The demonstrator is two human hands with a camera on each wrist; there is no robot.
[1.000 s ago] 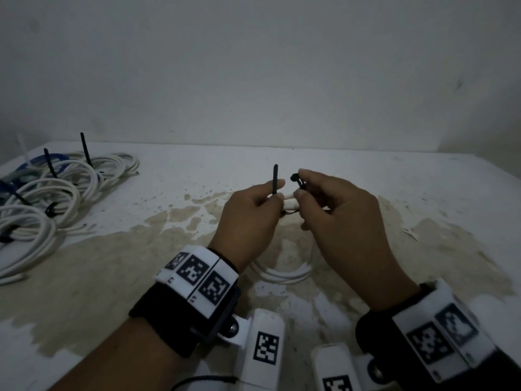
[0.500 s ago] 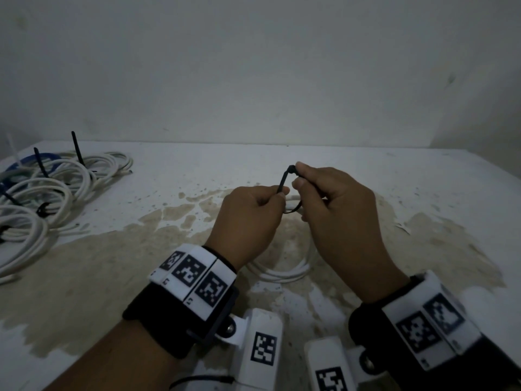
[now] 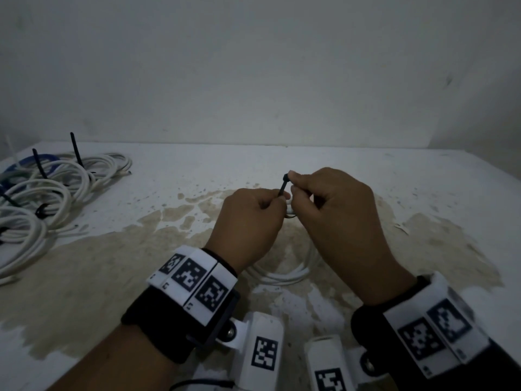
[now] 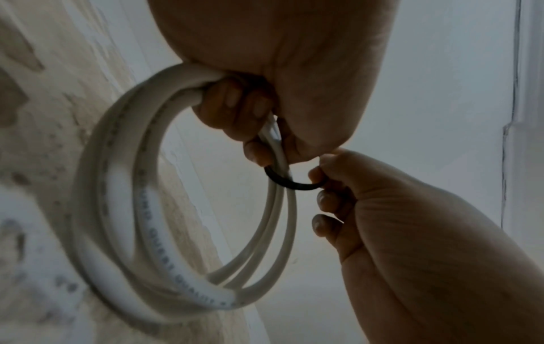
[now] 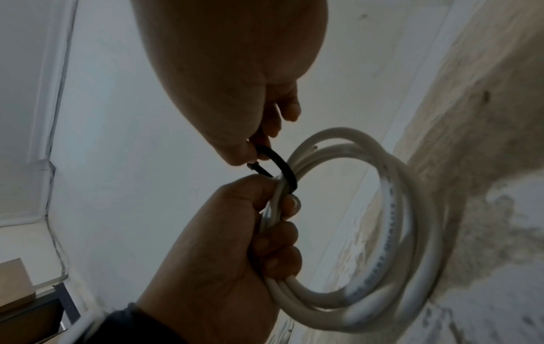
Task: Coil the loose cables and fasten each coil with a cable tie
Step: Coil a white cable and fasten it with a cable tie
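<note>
Over the stained table [image 3: 84,263], left hand [image 3: 251,221] grips the white coil [image 4: 123,186], right hand [image 3: 338,215] pinches the half-hidden cable tie [image 3: 283,186].

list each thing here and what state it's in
coil: wound, held off the table
tie: looped round the coil, still slack
left hand: grips the coil
right hand: pinches the tie
pile: coils already tied, on the table

Top of the white cable coil [image 3: 284,275] behind both hands; tied coils [image 3: 42,198] cut by left edge.
</note>
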